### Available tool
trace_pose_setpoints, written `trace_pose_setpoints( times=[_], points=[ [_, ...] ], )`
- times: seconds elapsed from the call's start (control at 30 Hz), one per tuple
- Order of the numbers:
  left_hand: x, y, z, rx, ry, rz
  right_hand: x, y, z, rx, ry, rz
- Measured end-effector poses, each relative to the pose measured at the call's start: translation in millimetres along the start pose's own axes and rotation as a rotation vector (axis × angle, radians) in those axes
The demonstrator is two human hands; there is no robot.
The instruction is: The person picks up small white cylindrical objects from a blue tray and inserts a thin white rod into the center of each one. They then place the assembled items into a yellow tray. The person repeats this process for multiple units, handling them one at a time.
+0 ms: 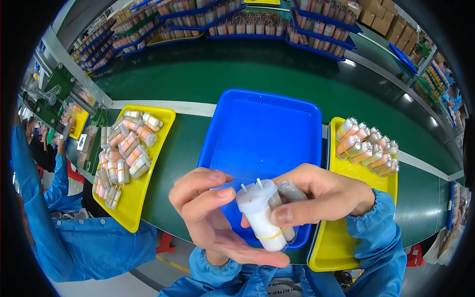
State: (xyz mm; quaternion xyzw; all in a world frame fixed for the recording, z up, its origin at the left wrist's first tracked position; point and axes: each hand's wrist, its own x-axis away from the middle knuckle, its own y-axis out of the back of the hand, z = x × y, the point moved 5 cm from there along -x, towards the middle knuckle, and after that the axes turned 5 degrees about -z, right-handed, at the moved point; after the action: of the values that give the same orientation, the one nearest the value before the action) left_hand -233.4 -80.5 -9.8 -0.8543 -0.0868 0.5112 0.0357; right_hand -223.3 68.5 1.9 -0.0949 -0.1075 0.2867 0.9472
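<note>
Over the near edge of the blue tray [264,131], my right hand [324,193] grips a bundle of white plastic tubes [260,213]. A yellow rubber band circles its lower part, and short white stems stick up from the top. Another clear, greyish piece [292,190] shows between the thumb and fingers of that hand. My left hand [205,213] is open beside the bundle, fingers spread and curved. Its lowest digit reaches under the tubes' bottom end; I cannot tell if it touches.
A yellow tray [133,213] at left carries loose banded tube bundles [123,151]. The right yellow tray [331,245] has upright bundles [366,148] at its far end. Stacked blue trays [247,36] of tubes line the back. At left are a green machine [59,94] and a blue-sleeved person [94,247].
</note>
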Motion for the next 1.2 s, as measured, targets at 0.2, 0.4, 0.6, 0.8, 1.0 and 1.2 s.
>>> trace_pose_setpoints(
  times=[0.2, 0.4, 0.6, 0.8, 1.0, 1.2],
  points=[
    [-6, -2, -2, 0.019, 0.025, 0.232, 5, 4, -10, -0.241, -0.203, 0.152],
    [-8, -6, -5, 0.087, 0.033, 0.266, 3, 2, -19, -0.288, -0.164, 0.208],
    [-8, 0, -12, -0.167, -0.058, 0.231, 0, 6, -23, -0.245, -0.175, 0.202],
    [-6, 8, -11, -0.251, -0.133, 0.157, -3, 1, -20, -0.167, -0.154, 0.177],
    [1, 6, -10, -0.328, -0.192, 0.115, -2, 2, -20, -0.070, -0.152, 0.125],
    [3, 6, -14, -0.366, -0.272, 0.131, -6, 1, -20, -0.040, -0.049, 0.134]
  ],
)
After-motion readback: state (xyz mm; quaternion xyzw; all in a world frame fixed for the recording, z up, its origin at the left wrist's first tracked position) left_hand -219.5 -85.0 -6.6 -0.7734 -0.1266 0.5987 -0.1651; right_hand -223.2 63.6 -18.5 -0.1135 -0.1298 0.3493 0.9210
